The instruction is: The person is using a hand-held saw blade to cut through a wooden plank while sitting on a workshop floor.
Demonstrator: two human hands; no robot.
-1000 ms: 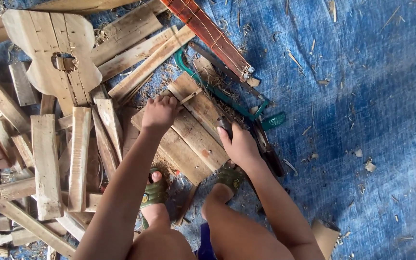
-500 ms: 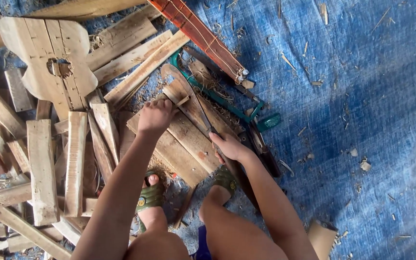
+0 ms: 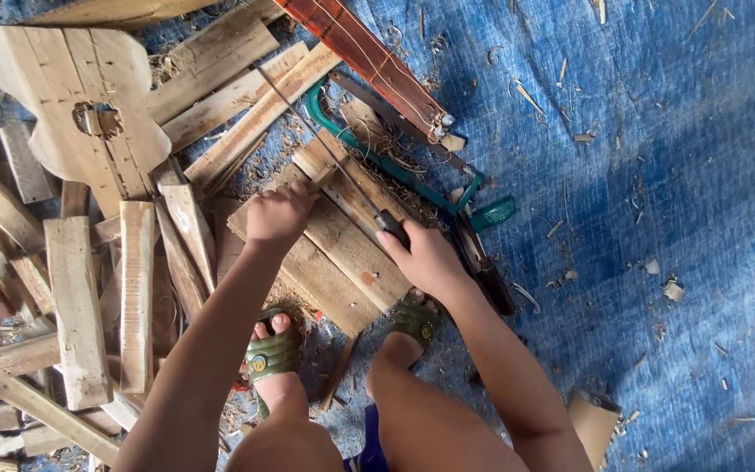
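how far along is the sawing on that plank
Done: many cut wood pieces lie piled at the left, with shavings on the blue tarp. In hand: the right hand grips a thin saw by its dark handle, its blade across the plank, which the left hand steadies at its far end. Left: the plank looks whole; how deep the cut goes I cannot tell.

green hacksaw [image 3: 412, 170], guitar-shaped wooden cutout [image 3: 54, 87], blue tarp [image 3: 657, 175] strewn with shavings.
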